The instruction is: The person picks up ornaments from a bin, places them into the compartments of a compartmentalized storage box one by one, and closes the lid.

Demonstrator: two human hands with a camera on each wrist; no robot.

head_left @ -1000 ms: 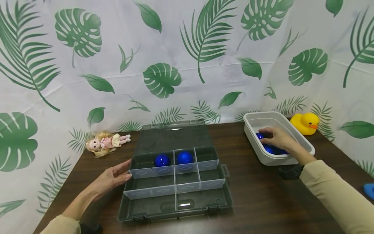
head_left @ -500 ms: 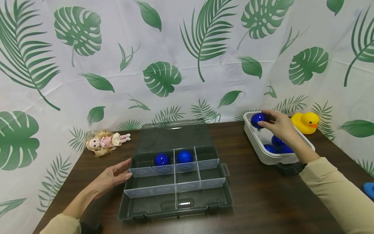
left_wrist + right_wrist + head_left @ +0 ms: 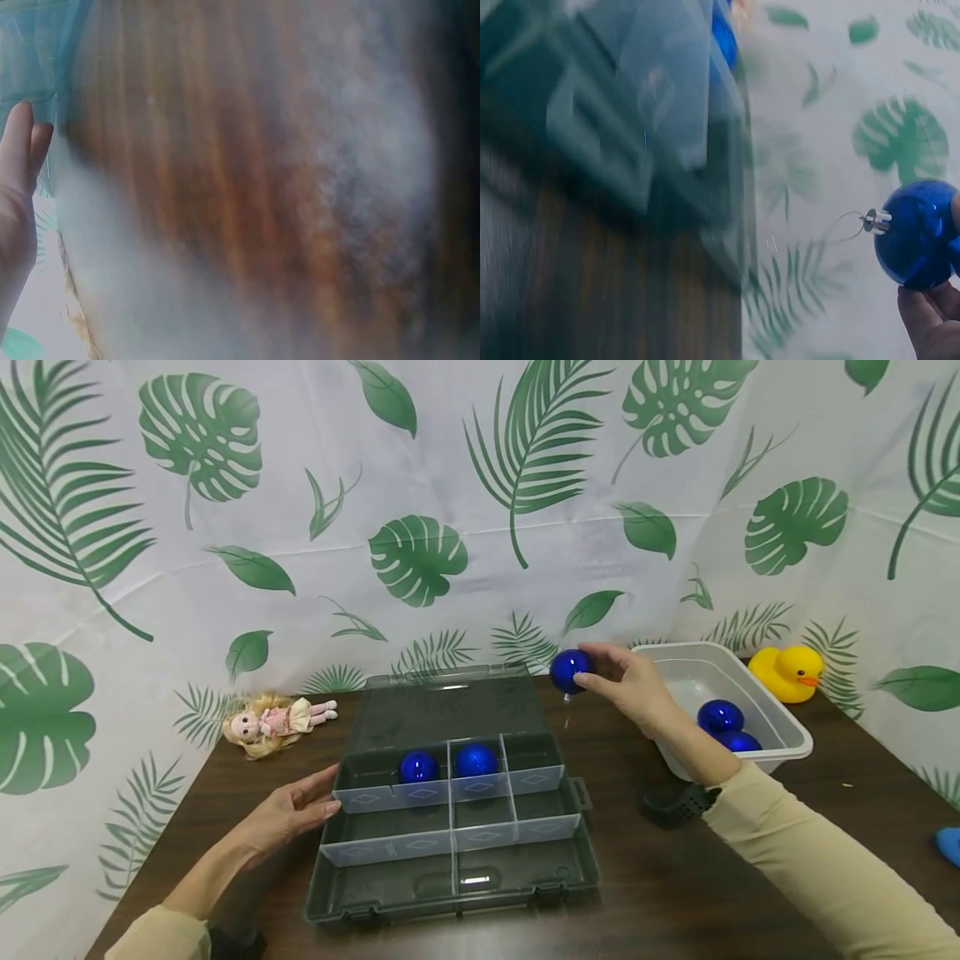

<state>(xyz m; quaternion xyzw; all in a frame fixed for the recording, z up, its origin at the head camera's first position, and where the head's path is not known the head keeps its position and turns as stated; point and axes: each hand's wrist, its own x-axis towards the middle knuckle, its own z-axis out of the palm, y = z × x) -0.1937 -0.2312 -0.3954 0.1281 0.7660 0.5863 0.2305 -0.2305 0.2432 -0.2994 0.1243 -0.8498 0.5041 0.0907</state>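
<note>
Dark woodgrain table point(image 3: 660, 885), leafy backdrop point(image 3: 480, 510) behind, right hand point(image 3: 630, 685) pinches a blue ball point(image 3: 570, 671), left hand point(image 3: 285, 812) touches the box point(image 3: 390, 878), fingers loose.

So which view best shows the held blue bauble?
The right wrist view: there the blue bauble appears largest, its silver cap clearly visible. Head shows it smaller, in the right hand; left wrist doesn't show it.

Left hand point(image 3: 15, 202) near teal box point(image 3: 28, 52); brown surface point(image 3: 225, 172) blurred.
</note>
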